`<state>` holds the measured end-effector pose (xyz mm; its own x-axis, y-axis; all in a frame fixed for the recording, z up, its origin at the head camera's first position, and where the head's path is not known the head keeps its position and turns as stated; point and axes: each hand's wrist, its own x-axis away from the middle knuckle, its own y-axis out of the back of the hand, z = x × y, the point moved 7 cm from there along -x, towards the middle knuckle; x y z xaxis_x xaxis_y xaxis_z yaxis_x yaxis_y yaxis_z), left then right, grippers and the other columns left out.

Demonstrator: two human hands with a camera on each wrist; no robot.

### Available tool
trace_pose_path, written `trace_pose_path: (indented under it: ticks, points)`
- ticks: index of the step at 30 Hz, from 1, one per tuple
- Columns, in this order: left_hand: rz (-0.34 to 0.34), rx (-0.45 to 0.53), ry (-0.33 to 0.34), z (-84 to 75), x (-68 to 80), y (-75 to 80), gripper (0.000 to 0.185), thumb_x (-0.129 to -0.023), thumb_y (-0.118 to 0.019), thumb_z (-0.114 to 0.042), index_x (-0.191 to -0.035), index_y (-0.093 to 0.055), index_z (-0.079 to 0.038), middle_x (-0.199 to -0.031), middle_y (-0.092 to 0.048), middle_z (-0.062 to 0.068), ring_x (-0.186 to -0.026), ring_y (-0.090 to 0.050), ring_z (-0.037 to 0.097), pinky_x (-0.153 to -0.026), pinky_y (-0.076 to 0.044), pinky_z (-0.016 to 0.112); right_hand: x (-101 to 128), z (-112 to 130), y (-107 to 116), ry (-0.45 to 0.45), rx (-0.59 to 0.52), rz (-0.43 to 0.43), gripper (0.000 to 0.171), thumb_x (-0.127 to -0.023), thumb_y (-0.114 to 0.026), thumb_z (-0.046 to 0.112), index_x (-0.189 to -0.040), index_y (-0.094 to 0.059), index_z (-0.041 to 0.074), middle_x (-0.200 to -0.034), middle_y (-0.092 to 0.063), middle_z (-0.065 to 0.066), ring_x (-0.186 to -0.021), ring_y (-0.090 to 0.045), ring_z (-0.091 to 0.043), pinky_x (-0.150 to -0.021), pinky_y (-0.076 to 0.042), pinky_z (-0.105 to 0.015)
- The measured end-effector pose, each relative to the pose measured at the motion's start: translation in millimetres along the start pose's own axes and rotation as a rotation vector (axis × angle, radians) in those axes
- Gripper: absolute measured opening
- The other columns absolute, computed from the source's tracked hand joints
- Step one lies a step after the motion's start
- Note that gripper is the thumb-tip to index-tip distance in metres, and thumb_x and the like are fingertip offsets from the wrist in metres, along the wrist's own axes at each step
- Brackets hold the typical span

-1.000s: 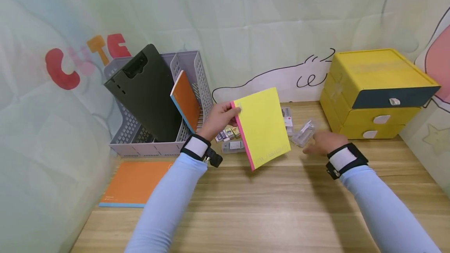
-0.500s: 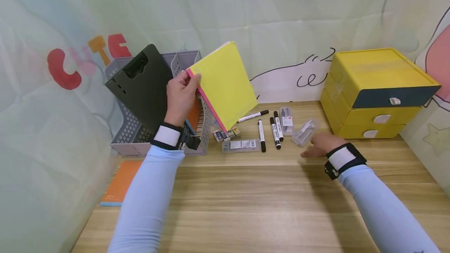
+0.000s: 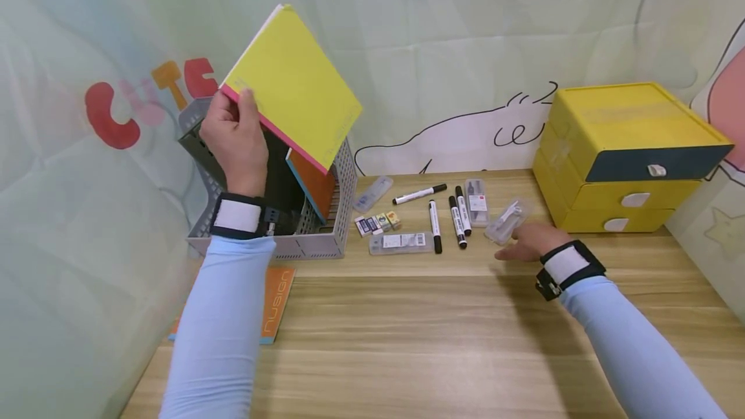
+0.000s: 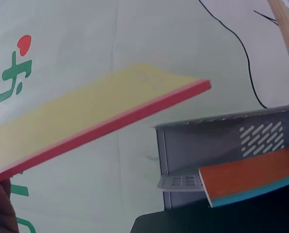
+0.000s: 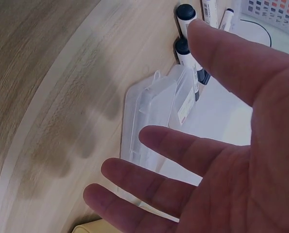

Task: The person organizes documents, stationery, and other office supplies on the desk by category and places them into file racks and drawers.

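My left hand (image 3: 237,138) pinches a yellow notebook (image 3: 297,86) by its pink spine, thumb on the cover. The notebook is tilted in the air above the grey file organizer (image 3: 343,205), and in the left wrist view its pink spine (image 4: 110,124) faces the camera. In the organizer stand a dark clipboard (image 3: 285,180) and an orange notebook (image 3: 314,183) with a blue spine. My right hand (image 3: 535,242) is held with fingers spread and nothing in the palm, beside a clear plastic case (image 5: 149,116) on the table.
Several black-capped markers (image 3: 435,226), small eraser boxes (image 3: 378,222) and clear cases (image 3: 401,242) lie mid-table. A yellow drawer unit (image 3: 634,147) stands at the back right. Another orange notebook (image 3: 279,302) lies at left, partly under my left forearm in view.
My left hand has carried the yellow notebook leftward and up, from over the markers to above the organizer. The right hand has barely moved.
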<state>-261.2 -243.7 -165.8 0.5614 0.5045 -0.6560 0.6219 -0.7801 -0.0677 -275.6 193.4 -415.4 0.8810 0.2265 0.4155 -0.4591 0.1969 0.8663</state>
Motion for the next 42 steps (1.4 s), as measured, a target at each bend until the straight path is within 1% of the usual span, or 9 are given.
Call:
trace_pose_path:
  ticks: [3,6,9,13,19,24,30,36,42]
  points:
    - [-0.094,0.011,-0.014,-10.5,-0.1,10.0,0.022,-0.098,-0.062,-0.022,-0.108,-0.07,-0.004,-0.111,-0.073,-0.001,-0.098,-0.069,0.012,-0.08,-0.05,0.021,0,-1,-1,-0.001,0.002,0.004,0.081,-0.09,-0.063,0.054,-0.141,-0.047,-0.007,-0.139,-0.045,-0.037,-0.123,-0.047,-0.051,-0.099,-0.038,-0.062]
    - [-0.16,0.01,-0.019,-10.9,-1.6,17.3,0.021,-0.098,-0.063,-0.022,-0.108,-0.07,-0.005,-0.11,-0.073,-0.002,-0.096,-0.069,0.012,-0.084,-0.051,0.022,0,0,-1,0.001,-0.001,0.007,0.081,-0.091,-0.063,0.054,-0.141,-0.048,-0.008,-0.139,-0.045,-0.037,-0.123,-0.047,-0.051,-0.1,-0.038,-0.061]
    - [-0.187,-0.011,-0.022,-4.0,-3.4,21.0,0.023,-0.098,-0.063,-0.024,-0.111,-0.069,-0.006,-0.11,-0.073,-0.003,-0.097,-0.069,0.011,-0.088,-0.051,0.024,0,0,-2,0.002,-0.013,0.002,0.08,-0.09,-0.064,0.054,-0.14,-0.048,-0.007,-0.139,-0.045,-0.036,-0.123,-0.047,-0.052,-0.1,-0.038,-0.062]
    - [-0.183,-0.074,-0.005,16.3,-7.2,21.5,0.027,-0.098,-0.063,-0.031,-0.111,-0.069,-0.008,-0.111,-0.072,-0.006,-0.097,-0.068,0.009,-0.088,-0.051,0.023,0,0,-4,0.006,-0.029,-0.005,0.08,-0.09,-0.064,0.054,-0.139,-0.05,-0.007,-0.139,-0.046,-0.036,-0.123,-0.047,-0.052,-0.1,-0.038,-0.062]
    - [-0.122,-0.176,0.048,48.1,-7.7,11.3,0.035,-0.098,-0.059,-0.041,-0.108,-0.069,-0.009,-0.111,-0.072,-0.008,-0.096,-0.068,0.006,-0.083,-0.051,0.02,-2,-2,-6,0.016,-0.026,0.007,0.081,-0.089,-0.064,0.055,-0.135,-0.052,-0.01,-0.136,-0.048,-0.036,-0.123,-0.048,-0.051,-0.1,-0.039,-0.06]
    - [-0.046,-0.323,0.08,67.5,2.4,-3.1,0.043,-0.099,-0.055,-0.045,-0.111,-0.069,-0.006,-0.11,-0.073,-0.001,-0.094,-0.068,0.009,-0.08,-0.052,0.02,-3,-3,-6,0.022,-0.018,0.005,0.08,-0.089,-0.064,0.055,-0.135,-0.053,-0.01,-0.136,-0.05,-0.035,-0.123,-0.048,-0.051,-0.1,-0.039,-0.059]
    - [0.05,-0.473,0.097,95.0,18.0,-18.6,0.042,-0.102,-0.053,-0.039,-0.112,-0.068,-0.001,-0.109,-0.072,0.011,-0.092,-0.068,0.021,-0.079,-0.055,0.032,-4,0,-7,0.07,-0.025,-0.019,0.076,-0.09,-0.065,0.05,-0.134,-0.053,-0.01,-0.134,-0.051,-0.036,-0.122,-0.048,-0.052,-0.099,-0.04,-0.059]
    - [0.116,-0.606,0.101,120.6,31.9,-28.4,0.04,-0.103,-0.053,-0.035,-0.109,-0.068,0.002,-0.103,-0.067,0.018,-0.094,-0.063,0.03,-0.082,-0.053,0.04,-4,-3,-8,0.039,-0.021,-0.008,0.076,-0.091,-0.063,0.051,-0.134,-0.053,-0.011,-0.134,-0.051,-0.035,-0.122,-0.049,-0.052,-0.099,-0.04,-0.059]
    - [0.232,-0.907,0.101,150.5,51.0,-28.9,0.035,-0.101,-0.059,-0.032,-0.108,-0.066,0.002,-0.103,-0.068,0.023,-0.092,-0.066,0.041,-0.079,-0.051,0.052,-5,-5,-11,0.033,-0.022,0.0,0.075,-0.091,-0.063,0.051,-0.131,-0.055,-0.011,-0.131,-0.054,-0.034,-0.119,-0.052,-0.049,-0.096,-0.042,-0.058]
